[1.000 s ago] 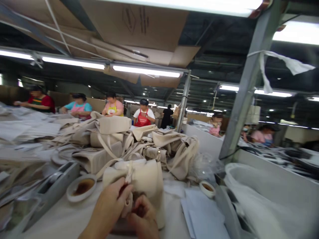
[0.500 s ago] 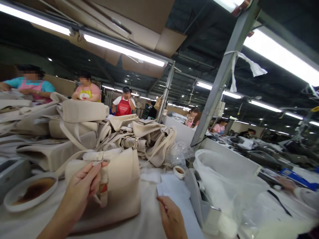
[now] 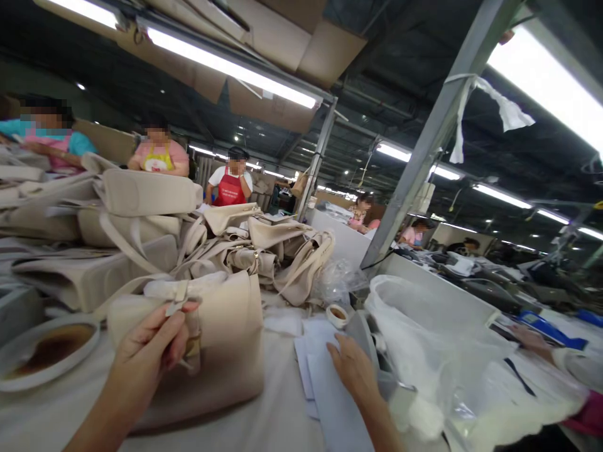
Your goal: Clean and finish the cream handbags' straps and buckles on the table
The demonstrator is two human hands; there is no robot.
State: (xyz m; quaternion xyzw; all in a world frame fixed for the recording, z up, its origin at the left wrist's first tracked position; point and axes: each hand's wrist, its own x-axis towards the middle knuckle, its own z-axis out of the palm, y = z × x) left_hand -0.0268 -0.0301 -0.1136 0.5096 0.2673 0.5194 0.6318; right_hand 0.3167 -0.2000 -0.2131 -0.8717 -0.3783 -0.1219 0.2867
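A beige handbag stands on the pale cloth-covered table in front of me. My left hand is closed in a pinch on a short beige strap at the bag's front, near a metal clasp partly hidden by my fingers. White wrapping covers part of the bag's top. To the right, my right hand rests on pale blue paper sheets with its fingers stretched out and apart. A small white cup of brown liquid sits just beyond those fingertips.
A white bowl of brown liquid stands left of my left arm. Many beige bags are heaped behind. At right are a clear plastic bag and a co-worker's hand. Several other people work further back.
My right hand has moved right and forward onto the paper sheets, its fingers spreading. The sheets have shifted and fanned apart. My left hand keeps its pinch on the strap.
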